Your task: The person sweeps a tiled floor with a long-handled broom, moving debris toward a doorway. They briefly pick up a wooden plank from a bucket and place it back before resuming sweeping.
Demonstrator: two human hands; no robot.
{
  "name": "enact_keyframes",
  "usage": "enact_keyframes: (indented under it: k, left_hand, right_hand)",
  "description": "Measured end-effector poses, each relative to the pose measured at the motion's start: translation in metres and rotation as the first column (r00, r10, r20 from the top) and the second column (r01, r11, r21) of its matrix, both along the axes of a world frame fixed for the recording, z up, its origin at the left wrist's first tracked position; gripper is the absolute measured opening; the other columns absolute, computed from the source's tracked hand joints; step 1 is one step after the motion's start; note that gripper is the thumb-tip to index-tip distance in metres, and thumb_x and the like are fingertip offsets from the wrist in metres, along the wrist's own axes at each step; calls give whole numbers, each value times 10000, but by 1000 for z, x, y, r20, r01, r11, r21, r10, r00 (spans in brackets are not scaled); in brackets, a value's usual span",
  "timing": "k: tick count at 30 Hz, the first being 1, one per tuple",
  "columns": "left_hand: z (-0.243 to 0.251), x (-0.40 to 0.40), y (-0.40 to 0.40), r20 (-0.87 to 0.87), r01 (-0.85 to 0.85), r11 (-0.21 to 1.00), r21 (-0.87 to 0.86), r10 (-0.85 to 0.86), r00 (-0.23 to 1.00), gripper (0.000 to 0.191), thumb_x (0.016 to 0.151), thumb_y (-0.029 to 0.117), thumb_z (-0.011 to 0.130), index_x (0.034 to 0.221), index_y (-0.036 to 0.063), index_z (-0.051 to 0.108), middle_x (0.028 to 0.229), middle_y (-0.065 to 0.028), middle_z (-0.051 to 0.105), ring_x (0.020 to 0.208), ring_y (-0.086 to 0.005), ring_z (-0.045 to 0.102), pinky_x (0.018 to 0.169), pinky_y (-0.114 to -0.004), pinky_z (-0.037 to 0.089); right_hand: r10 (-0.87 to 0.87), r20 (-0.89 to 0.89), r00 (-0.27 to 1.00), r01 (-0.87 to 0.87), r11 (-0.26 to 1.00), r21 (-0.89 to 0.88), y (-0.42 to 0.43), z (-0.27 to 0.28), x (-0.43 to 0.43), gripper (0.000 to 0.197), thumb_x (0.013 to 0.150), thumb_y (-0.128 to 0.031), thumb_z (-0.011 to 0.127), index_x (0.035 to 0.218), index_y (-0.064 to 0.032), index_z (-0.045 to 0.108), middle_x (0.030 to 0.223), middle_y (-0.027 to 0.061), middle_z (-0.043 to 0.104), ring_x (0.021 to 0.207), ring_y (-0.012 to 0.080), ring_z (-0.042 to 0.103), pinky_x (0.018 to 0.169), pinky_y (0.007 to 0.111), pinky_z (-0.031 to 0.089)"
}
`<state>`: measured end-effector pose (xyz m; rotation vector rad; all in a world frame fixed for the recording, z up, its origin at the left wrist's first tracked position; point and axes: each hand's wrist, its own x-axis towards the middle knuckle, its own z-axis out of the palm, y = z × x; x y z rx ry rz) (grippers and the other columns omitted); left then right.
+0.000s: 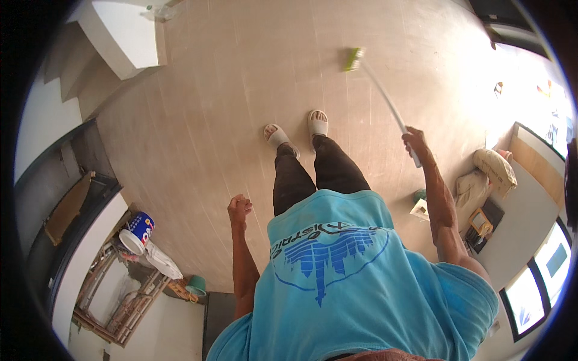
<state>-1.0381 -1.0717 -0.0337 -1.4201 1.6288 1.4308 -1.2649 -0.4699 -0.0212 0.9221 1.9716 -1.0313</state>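
Observation:
My right hand (414, 141) is closed around the white handle of a long broom or floor brush (384, 94). The handle slants away to the upper left and ends in a yellow-green head (354, 59), slightly blurred, on the tan tiled floor (216, 113). My left hand (240, 208) hangs on the left side of my body with its fingers partly curled and nothing in it. Between the hands are my blue printed shirt, dark trousers and feet in light slide sandals (319, 122).
White steps (126, 40) rise at the upper left. At lower left stand a blue-and-white bucket (141, 229), a metal frame (131, 316) and a green bucket (196, 285). Filled sacks (493, 168), a green round object (420, 195) and a dark tray-like object (485, 224) lie along the right wall.

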Motion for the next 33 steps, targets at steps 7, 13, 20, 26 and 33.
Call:
enact_keyframes:
  k: [7, 13, 20, 26, 33]
  left_hand:
    - [1, -47, 47, -73, 71, 996, 51, -67, 995, 418, 909, 265, 544, 1218, -15, 524, 1005, -153, 646, 887, -236, 648, 772, -355, 516]
    - [0, -82, 58, -96, 140, 989, 48, -135, 986, 437, 917, 278, 531, 1235, -21, 509, 1031, -170, 644, 904, -251, 649, 785, -363, 516]
    - [-6, -78, 33, -124, 100, 995, -5, -100, 987, 434, 895, 289, 545, 1208, -11, 528, 979, -139, 650, 863, -235, 651, 750, -359, 516]
    - [-4, -23, 25, 12, -57, 998, 3, 57, 998, 322, 888, 263, 582, 1130, 51, 587, 914, -115, 656, 776, -198, 639, 688, -339, 509]
    - [-4, -1, 35, 59, -68, 997, 44, 66, 996, 333, 880, 261, 612, 1131, 42, 588, 921, -122, 654, 773, -204, 634, 687, -339, 509]
  right_hand:
    - [-11, -97, 995, 22, 994, 112, 47, 14, 1, 520, 750, -96, 591, 1261, -10, 559, 590, 28, 524, 436, 122, 494, 366, 290, 408]
    - [156, 81, 985, -148, 985, -92, -4, 39, 19, 485, 757, -110, 570, 1234, -23, 585, 590, 27, 529, 428, 112, 485, 361, 296, 405]
    - [20, -92, 996, 2, 973, 231, 110, 0, 24, 205, 753, -151, 593, 875, 13, 602, 579, 13, 495, 439, 107, 463, 376, 282, 390]
    - [-104, -295, 950, 161, 971, 177, 100, 40, 4, 131, 776, -147, 539, 838, -35, 570, 567, 8, 490, 436, 96, 481, 357, 264, 419]
    - [-265, -249, 932, 178, 929, -325, -72, 49, -42, 603, 773, -152, 507, 1340, 20, 394, 639, -1, 464, 412, 62, 411, 339, 225, 394]
